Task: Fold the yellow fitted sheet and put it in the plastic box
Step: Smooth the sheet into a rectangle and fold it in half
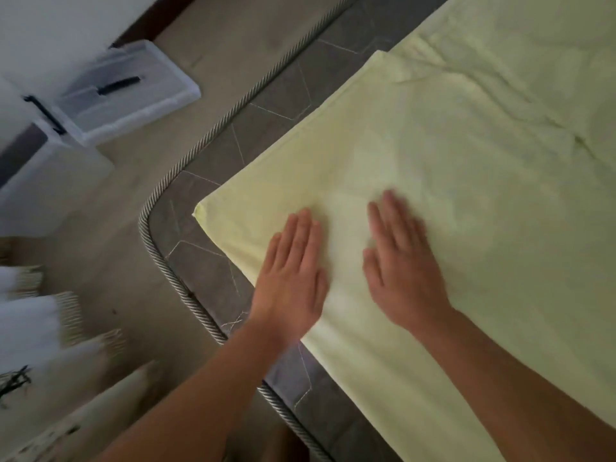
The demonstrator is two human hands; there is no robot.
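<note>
flatly, left hand (pixel 293 271) and right hand (pixel 400 261) press palms-down, fingers straight, holding nothing, on yellow fitted sheet (pixel 450 181), long axis running lower right to upper left along mattress (pixel 206 181) edge

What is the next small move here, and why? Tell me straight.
Probably sweep both palms away from you to flatten the cloth before the next fold. The left hand and right hand lie flat, fingers straight, on the pale yellow fitted sheet near its squared corner on the grey quilted mattress, and creases show farther up. The clear plastic box sits on the floor.
</note>
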